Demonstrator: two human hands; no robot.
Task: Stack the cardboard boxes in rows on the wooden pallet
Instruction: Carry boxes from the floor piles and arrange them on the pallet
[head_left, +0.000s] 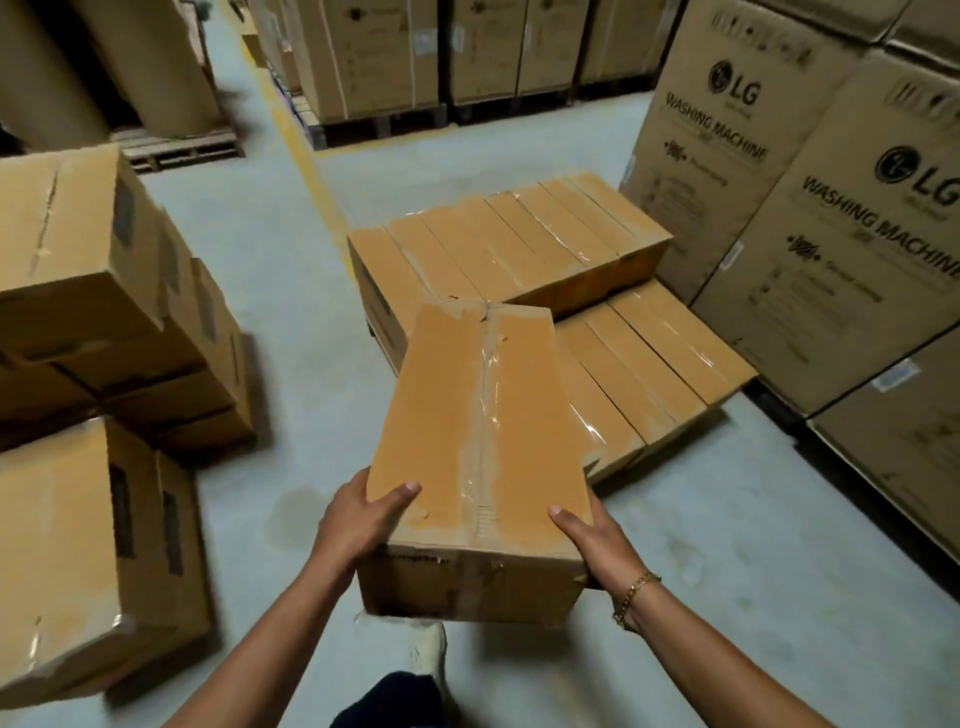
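Between the person's hands, out over the floor (270, 270), hangs the carried box (483, 415), long axis pointing ahead and taped seam up; it is gripped at its near end, probably so the far end can land first on the stack. The left hand (358, 519) clamps the near-left corner, thumb flat on the top face, fingers out of sight down the side; the right hand (592, 540) mirrors it on the near-right corner, a bracelet (636, 595) at the wrist; both forearms reach forward, converging on the box. Just beyond sit the stacked boxes: an upper row (519, 239) packed edge to edge, and a lower row (649, 364) stepped out in front, one layer short and likely the next slot; the pallet is hidden beneath. Washing-machine cartons (857, 260) wall the right; loose boxes (78, 260) wait at left.
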